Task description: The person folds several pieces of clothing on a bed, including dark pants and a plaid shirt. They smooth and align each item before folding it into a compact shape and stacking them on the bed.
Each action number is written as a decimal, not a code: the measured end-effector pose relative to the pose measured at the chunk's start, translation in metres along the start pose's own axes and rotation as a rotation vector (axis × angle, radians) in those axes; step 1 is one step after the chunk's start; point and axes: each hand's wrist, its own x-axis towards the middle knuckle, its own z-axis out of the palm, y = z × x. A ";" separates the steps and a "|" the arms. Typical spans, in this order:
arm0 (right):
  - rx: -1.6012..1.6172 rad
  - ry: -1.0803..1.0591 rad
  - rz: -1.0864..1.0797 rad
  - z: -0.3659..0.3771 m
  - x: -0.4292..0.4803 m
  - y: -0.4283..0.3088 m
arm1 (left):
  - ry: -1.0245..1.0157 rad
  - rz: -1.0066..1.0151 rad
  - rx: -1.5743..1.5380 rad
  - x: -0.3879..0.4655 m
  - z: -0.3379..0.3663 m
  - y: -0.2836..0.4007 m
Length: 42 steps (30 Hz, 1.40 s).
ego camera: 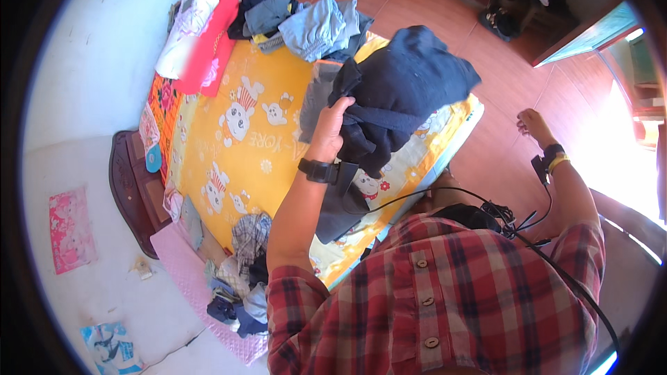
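Observation:
A bunched dark navy garment (411,78) hangs from my left hand (331,127), which grips it at its left edge above the bed. Its folds hide what kind of garment it is. Away to the right, my right hand (532,124) is held over the tiled floor, touching nothing, with its fingers partly curled. Beneath the garment lies the bed's yellow sheet (245,151), printed with cartoon animals. Dark grey cloth (318,96) lies on the sheet just left of the garment, and another dark piece (341,213) lies near the bed's front edge.
Folded clothes (312,26) line the bed's far side, beside a red cloth (213,52) and a white bundle (190,36). A loose clothes pile (245,281) lies at lower left near a pink quilted cloth (182,276). A black cable (417,192) runs between my wrists.

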 end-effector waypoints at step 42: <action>-0.242 -0.503 0.008 -0.031 0.148 0.039 | 0.542 -0.412 0.324 0.162 0.059 -0.172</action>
